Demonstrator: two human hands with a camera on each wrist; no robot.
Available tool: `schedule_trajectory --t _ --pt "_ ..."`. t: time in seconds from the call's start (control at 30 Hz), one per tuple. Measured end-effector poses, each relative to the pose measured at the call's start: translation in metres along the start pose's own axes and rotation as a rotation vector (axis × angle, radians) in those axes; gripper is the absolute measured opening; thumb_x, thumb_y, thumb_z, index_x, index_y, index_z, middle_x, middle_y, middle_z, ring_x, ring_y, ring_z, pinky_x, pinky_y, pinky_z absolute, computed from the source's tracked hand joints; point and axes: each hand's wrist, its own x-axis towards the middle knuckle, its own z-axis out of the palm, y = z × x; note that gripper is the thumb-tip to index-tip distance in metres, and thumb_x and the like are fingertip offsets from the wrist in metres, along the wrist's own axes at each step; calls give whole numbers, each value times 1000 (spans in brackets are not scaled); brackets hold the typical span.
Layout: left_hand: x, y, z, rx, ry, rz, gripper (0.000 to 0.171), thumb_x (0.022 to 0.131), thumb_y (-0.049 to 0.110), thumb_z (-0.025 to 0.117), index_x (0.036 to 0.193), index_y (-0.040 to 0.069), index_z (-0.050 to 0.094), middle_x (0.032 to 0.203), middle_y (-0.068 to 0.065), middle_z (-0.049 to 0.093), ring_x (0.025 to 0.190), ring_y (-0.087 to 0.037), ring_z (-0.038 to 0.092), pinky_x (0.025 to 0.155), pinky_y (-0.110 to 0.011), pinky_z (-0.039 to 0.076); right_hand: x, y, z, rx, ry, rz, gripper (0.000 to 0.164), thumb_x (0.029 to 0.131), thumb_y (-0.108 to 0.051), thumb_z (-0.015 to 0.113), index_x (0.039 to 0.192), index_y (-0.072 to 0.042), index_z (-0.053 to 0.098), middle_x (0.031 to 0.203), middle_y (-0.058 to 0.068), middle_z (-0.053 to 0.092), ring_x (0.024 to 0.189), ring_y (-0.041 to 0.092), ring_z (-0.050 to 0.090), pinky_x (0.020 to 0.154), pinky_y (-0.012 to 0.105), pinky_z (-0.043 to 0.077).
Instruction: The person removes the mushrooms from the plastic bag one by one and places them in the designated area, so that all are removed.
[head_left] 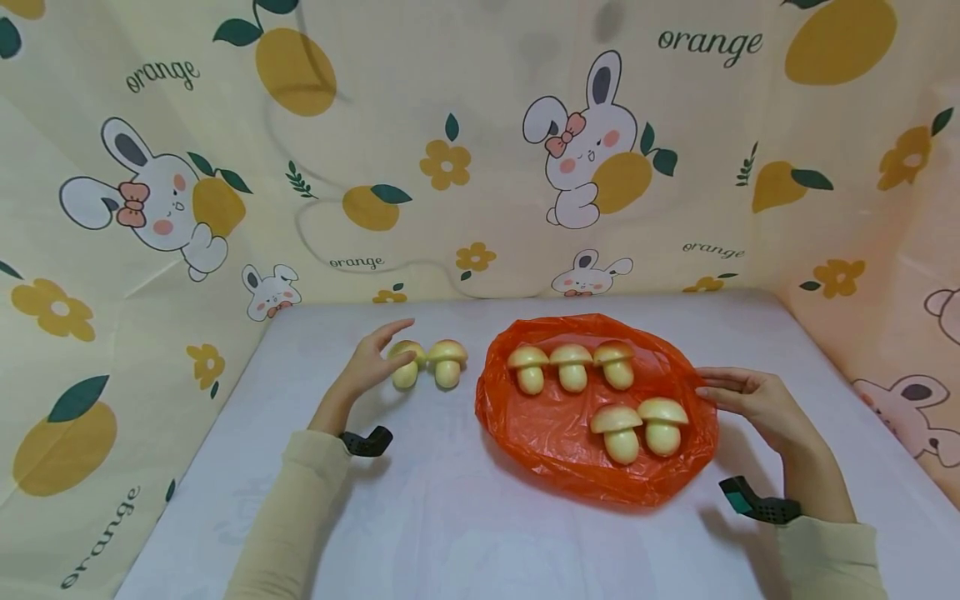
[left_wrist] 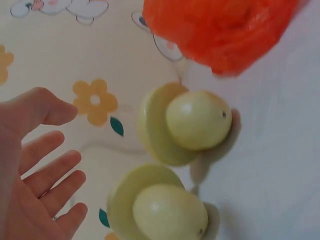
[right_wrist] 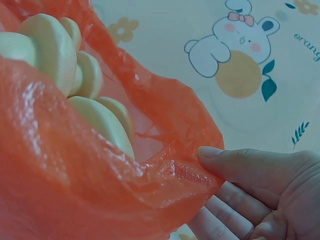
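Observation:
My left hand point(head_left: 367, 362) reaches in beside two toy mushrooms with tan caps and pale stems, its thumb overlapping the nearer mushroom point(head_left: 406, 375) in the head view. The other mushroom point(head_left: 447, 364) lies just right of it. In the left wrist view the fingers are spread, with a gap between them and both mushrooms point(left_wrist: 200, 120). My right hand point(head_left: 753, 400) pinches the right rim of an opened red plastic bag point(head_left: 547, 429), thumb over the edge and fingers beneath. Inside the bag, three mushrooms point(head_left: 573, 368) line up at the back and two mushrooms point(head_left: 620, 433) sit front right.
A white-covered table point(head_left: 442, 517) carries everything. Behind it and at both sides hangs a cream cloth point(head_left: 495, 100) printed with rabbits, oranges and flowers. Black wrist cameras point(head_left: 367, 441) are strapped on both wrists.

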Motion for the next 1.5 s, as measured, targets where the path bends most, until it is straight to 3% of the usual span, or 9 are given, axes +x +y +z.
schedule_trajectory --t 0.33,0.73,0.97,1.2,1.33,1.5 --pt "-4 22 10 -29 -15 31 56 89 9 65 141 4 46 149 -19 44 143 -37 35 121 -54 26 0 0 0 17 -8 -5 25 94 -14 62 117 -9 68 96 -30 69 89 -12 64 75 10 55" --pt "-8 49 30 -59 -51 90 51 91 7 62 140 6 47 146 -18 49 140 -35 41 119 -56 29 0 0 0 -6 -1 5 29 94 -16 62 119 -4 66 95 -31 68 88 -12 64 74 11 55" --pt "-12 63 38 -124 -84 100 53 90 7 64 140 7 47 145 -18 50 138 -35 44 116 -57 33 0 0 0 -33 5 11 33 94 -18 61 122 -1 63 95 -32 67 89 -13 63 74 11 55" --pt "-13 70 48 -201 -81 102 48 92 6 62 138 3 49 143 -18 51 134 -34 49 114 -52 38 1 0 1 13 5 -23 24 93 -13 62 116 -9 68 95 -30 69 88 -11 64 74 10 55" --pt "-16 76 55 -248 -90 95 45 94 9 60 136 2 50 141 -19 53 132 -35 51 107 -54 44 1 0 2 14 8 -31 23 93 -12 62 114 -10 69 95 -30 69 88 -11 65 74 10 55" --pt "-20 84 64 -257 -113 101 43 94 7 58 136 0 49 139 -21 54 131 -35 51 107 -54 45 1 0 2 12 9 -32 23 93 -11 62 115 -9 68 95 -30 68 88 -12 64 73 9 55"
